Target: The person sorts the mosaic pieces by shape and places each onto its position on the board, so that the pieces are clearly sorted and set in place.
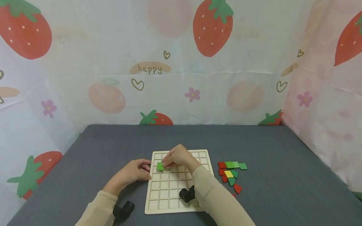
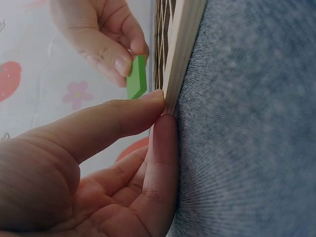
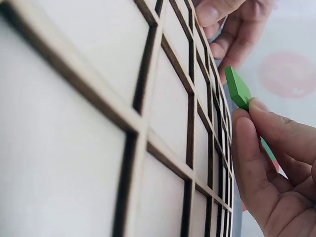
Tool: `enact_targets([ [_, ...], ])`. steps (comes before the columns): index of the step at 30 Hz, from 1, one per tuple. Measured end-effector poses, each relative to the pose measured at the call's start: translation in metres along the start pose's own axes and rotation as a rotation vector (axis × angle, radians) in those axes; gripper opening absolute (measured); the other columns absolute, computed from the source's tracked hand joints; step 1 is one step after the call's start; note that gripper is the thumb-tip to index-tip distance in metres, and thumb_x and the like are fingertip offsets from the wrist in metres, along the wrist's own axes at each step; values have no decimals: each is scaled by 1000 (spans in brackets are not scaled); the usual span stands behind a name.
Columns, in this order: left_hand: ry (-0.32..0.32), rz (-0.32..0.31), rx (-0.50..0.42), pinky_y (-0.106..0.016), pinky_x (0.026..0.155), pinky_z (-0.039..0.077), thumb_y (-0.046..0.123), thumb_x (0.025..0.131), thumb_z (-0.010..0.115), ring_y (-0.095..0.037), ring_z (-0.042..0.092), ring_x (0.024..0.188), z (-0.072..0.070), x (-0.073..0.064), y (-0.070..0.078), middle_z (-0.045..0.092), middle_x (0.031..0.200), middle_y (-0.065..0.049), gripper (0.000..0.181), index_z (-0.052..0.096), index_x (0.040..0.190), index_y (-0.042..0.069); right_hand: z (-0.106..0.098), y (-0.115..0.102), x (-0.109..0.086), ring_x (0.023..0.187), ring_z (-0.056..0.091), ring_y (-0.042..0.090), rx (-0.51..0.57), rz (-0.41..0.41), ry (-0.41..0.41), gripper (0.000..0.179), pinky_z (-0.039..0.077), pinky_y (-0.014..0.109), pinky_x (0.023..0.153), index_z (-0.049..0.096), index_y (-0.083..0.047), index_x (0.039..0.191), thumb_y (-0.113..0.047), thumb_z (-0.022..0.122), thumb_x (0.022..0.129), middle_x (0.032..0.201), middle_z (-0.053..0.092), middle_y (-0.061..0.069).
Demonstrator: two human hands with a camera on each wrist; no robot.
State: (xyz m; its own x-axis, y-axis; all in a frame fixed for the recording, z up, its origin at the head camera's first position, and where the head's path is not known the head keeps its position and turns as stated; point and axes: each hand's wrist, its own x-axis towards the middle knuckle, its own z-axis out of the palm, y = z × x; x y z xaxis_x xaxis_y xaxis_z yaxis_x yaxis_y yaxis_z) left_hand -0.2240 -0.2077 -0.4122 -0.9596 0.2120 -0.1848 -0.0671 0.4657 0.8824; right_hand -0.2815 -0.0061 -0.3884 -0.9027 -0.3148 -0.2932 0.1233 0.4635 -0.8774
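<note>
A pale wooden grid board (image 1: pixel 154 204) with square cells lies flat on the table. Above its far left cells, my right hand (image 1: pixel 178 157) pinches a green square tile (image 1: pixel 160 166) between thumb and fingertips. Seen from the right wrist, the tile (image 3: pixel 237 89) is tilted and held clear of the grid. My left hand (image 1: pixel 135 172) is at the board's left side. In the left wrist view, the thumb and index finger of that hand (image 2: pixel 113 163) pinch the board's edge (image 2: pixel 182 54). The right forearm hides part of the board's right side.
Right of the board lie several small pieces: red tiles (image 1: pixel 222 165), green tiles (image 1: pixel 243 166), a yellow tile (image 1: pixel 228 174) and a red rounded piece (image 1: pixel 237 188). A dark grey cloth (image 1: pixel 113 141) covers the table. Strawberry-print curtains (image 1: pixel 181 78) stand behind and at both sides.
</note>
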Motion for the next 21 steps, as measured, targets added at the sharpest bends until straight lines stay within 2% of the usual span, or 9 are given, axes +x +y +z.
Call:
enact_targets([
  [6, 1, 7, 3, -29, 73, 50, -2, 81, 75, -14, 58, 83, -1, 0, 0, 58, 102, -12, 63, 48, 137, -13, 3, 1, 4, 57, 68, 10, 12, 24, 6, 5, 58, 28, 64, 80, -3, 83, -4, 81, 78, 75, 76, 8],
  [13, 8, 5, 20, -29, 73, 50, -1, 80, 75, -14, 58, 83, -1, -1, 1, 58, 102, -12, 63, 48, 136, -12, 6, 1, 7, 59, 71, 15, 83, 17, -8, 6, 59, 29, 62, 78, 3, 83, 4, 80, 77, 78, 75, 14],
  [21, 13, -18, 15, -30, 73, 52, -3, 80, 75, -14, 60, 84, 0, -1, 2, 58, 104, -13, 65, 47, 138, -12, 10, -3, 6, 59, 71, 14, 85, 15, -5, 8, 59, 29, 61, 78, 4, 82, 7, 80, 75, 77, 75, 14],
])
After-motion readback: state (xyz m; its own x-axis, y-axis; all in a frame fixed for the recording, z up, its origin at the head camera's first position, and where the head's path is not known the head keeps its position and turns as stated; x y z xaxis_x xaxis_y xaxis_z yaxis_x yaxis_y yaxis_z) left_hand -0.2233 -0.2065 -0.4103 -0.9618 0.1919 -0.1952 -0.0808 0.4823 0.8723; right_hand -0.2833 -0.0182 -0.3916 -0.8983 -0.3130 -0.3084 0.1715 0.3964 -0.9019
